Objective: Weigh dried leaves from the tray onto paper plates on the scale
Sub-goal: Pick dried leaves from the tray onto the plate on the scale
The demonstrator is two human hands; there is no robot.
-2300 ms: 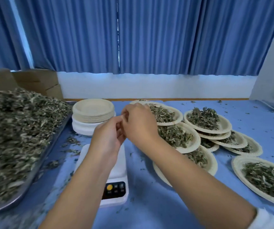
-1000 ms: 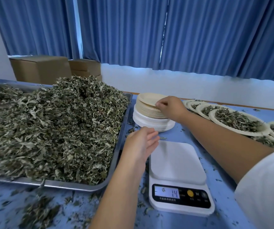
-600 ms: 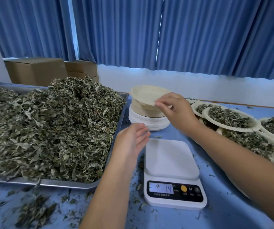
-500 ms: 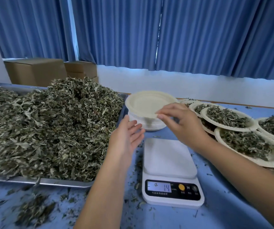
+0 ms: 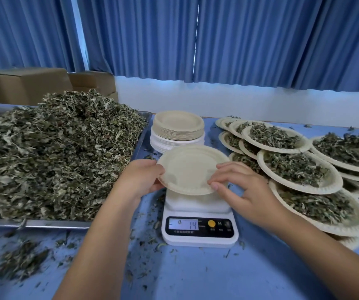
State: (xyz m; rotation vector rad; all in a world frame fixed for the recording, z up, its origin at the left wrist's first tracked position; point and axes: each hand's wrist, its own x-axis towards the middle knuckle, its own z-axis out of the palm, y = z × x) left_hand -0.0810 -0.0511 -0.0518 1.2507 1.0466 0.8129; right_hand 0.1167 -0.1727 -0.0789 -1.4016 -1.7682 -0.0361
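The plate (image 5: 192, 167) has left the stack (image 5: 177, 128) and now sits over the scale (image 5: 199, 228), with the left hand (image 5: 141, 178) and right hand (image 5: 239, 185) each gripping its rim. The display still reads 14, so it is probably not set down yet. The leaves (image 5: 55, 152) remain on the tray (image 5: 44, 224).

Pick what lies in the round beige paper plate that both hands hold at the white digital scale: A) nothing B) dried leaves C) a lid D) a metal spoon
A: the round beige paper plate, gripped at its rim by the left hand and right hand, shows only its bare inner surface.
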